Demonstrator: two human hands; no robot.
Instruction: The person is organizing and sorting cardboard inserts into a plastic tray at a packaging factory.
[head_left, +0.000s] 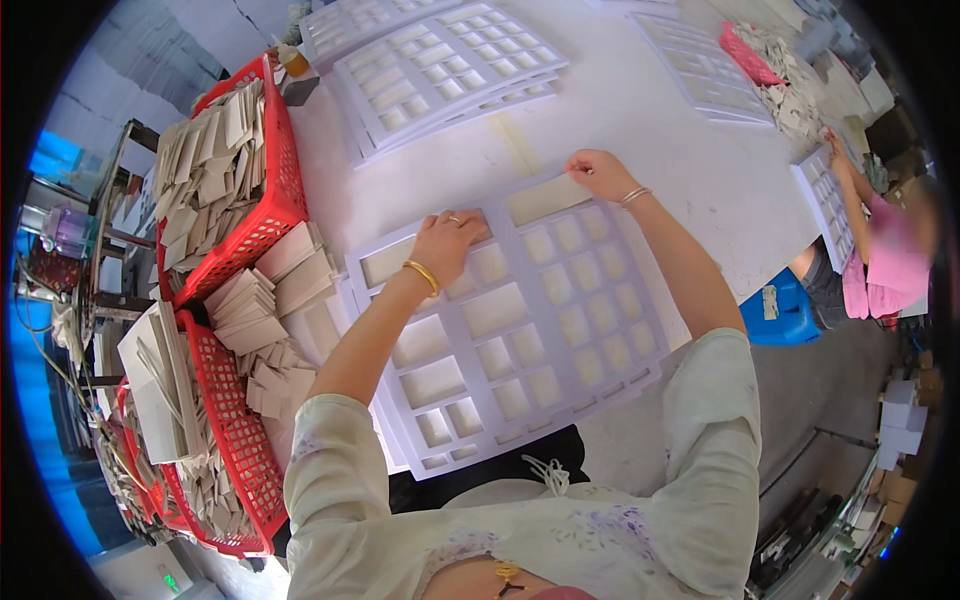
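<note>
A white compartment tray (pixel 455 330) with many rectangular cells lies before me on a stack of similar trays. My left hand (pixel 450 245) rests on its far left part, fingers lying over the long cell there and thumb side toward the middle bar. A long cream cardboard strip (pixel 548 198) sits at the far right cell. At its right end my right hand (pixel 598 175) is closed in a pinch, thumb and forefinger together at the strip's corner. The fingertips partly hide that corner. Cream pieces show in the bottoms of other cells.
Red plastic baskets (pixel 285 170) filled with cardboard pieces stand at the left. Loose cardboard pieces (pixel 245 310) pile beside them. More white trays (pixel 440 75) are stacked farther back on the white table (pixel 690 190). Another person in pink (pixel 890 255) handles a tray at the right.
</note>
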